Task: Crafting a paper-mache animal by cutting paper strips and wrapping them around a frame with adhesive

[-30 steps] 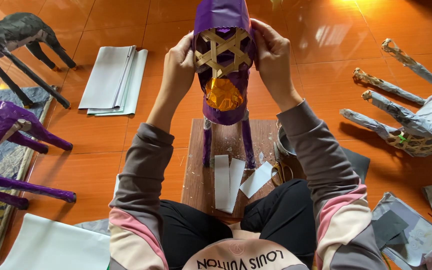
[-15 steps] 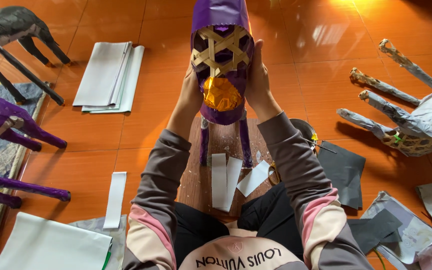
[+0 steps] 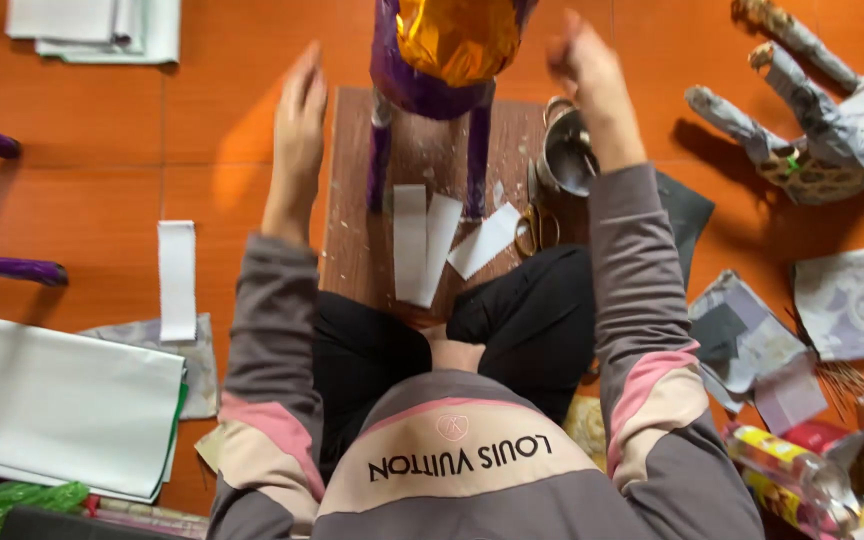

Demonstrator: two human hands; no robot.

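Two hands hover either side of the purple paper animal figure (image 3: 432, 75), which stands on its thin legs on the wooden board (image 3: 352, 250) with gold foil filling its open end. I see my left hand (image 3: 299, 125) flat and released just left of the figure, apparently not touching it, and my right hand (image 3: 587, 70), blurred, loosely curled and gripping nothing above the metal bowl (image 3: 567, 155). White paper strips (image 3: 422, 245) and scissors (image 3: 532, 225) lie on the board by my knees.

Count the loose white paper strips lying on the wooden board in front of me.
3: two long strips overlapping between the purple legs, one shorter strip angled beside the scissors. More may hide beneath.
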